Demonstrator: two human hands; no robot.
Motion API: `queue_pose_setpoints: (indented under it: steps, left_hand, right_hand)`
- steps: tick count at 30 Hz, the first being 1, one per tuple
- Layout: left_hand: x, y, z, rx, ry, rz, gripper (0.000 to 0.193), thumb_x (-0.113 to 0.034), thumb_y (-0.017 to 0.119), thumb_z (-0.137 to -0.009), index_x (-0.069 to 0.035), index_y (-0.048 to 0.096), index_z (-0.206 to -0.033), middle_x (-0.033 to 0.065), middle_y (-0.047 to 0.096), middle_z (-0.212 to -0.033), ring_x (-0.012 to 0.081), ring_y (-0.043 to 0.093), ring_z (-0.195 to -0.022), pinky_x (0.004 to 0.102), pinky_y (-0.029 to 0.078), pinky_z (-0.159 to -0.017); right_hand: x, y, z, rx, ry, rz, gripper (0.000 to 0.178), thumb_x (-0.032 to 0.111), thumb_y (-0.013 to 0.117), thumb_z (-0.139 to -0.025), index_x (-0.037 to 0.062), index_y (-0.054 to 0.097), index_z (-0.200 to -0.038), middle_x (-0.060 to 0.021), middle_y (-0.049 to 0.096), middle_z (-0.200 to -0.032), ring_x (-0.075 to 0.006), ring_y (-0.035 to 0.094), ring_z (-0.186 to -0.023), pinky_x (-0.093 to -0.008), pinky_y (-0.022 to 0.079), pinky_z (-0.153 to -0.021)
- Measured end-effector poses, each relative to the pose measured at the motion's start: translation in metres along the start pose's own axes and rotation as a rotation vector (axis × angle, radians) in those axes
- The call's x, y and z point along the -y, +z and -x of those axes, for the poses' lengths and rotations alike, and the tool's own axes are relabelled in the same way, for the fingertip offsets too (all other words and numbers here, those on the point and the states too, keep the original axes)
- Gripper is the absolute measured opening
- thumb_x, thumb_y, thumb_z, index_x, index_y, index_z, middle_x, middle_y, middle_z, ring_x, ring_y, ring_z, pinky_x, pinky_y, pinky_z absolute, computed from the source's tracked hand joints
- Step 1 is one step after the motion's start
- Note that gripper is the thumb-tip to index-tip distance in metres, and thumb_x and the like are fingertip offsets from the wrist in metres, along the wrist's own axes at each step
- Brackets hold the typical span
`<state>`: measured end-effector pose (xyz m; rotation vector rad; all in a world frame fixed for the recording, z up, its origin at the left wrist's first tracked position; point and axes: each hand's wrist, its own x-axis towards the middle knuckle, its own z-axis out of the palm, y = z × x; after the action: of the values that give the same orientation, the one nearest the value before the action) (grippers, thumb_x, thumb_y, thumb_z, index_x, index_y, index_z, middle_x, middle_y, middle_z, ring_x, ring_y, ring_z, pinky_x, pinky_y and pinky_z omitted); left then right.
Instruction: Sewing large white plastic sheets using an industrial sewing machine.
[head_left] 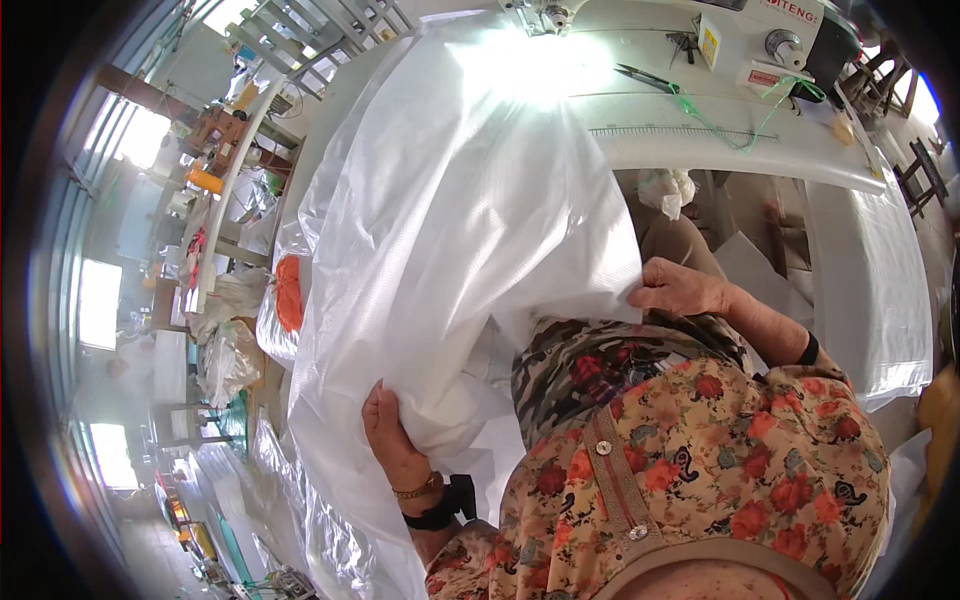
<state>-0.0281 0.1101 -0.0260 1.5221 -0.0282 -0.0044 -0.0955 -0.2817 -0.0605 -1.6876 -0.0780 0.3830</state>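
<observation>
A large white translucent plastic sheet (450,230) falls in folds from the sewing machine's needle area (545,18) toward my lap. Its right edge is pinched between the fingers and thumb of my right hand (685,287), beside my knee. Lower on the left, my left hand (390,425) is closed on a fold of the same sheet, its fingertips pointing away from me. Bright lamp glare hides where the sheet meets the needle.
Dark thread snips (647,78) and green string (735,138) lie on the machine table (740,160), right of the sheet. The machine's handwheel-like knob (785,47) is at the back right. More clear plastic (865,290) hangs at the right; an orange bundle (288,292) sits left.
</observation>
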Motion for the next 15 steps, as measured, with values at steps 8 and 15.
queue_pose_setpoints:
  steps: [8,15]
  left_hand:
    - [-0.036,0.02,0.0,0.078,-0.116,0.288,0.037,-0.012,0.042,-0.099,0.006,0.043,-0.132,0.0167,0.062,-0.116,0.0221,0.062,-0.106,0.0338,0.052,-0.092]
    - [-0.066,0.035,0.008,0.16,0.494,-0.514,0.096,-0.064,0.054,-0.083,0.011,0.033,-0.139,0.0211,0.04,-0.143,0.0305,0.05,-0.123,0.0392,0.043,-0.102]
  right_hand:
    - [0.035,0.004,0.001,-0.645,0.009,0.832,0.025,0.021,0.057,-0.091,-0.0025,0.064,-0.086,-0.0179,0.067,-0.08,-0.0284,0.066,-0.076,-0.039,0.052,-0.066]
    - [0.04,0.049,-0.094,-0.039,-0.353,-0.121,0.042,0.017,0.057,-0.093,0.0015,0.051,-0.131,-0.0098,0.065,-0.114,-0.0177,0.059,-0.102,-0.0295,0.049,-0.086]
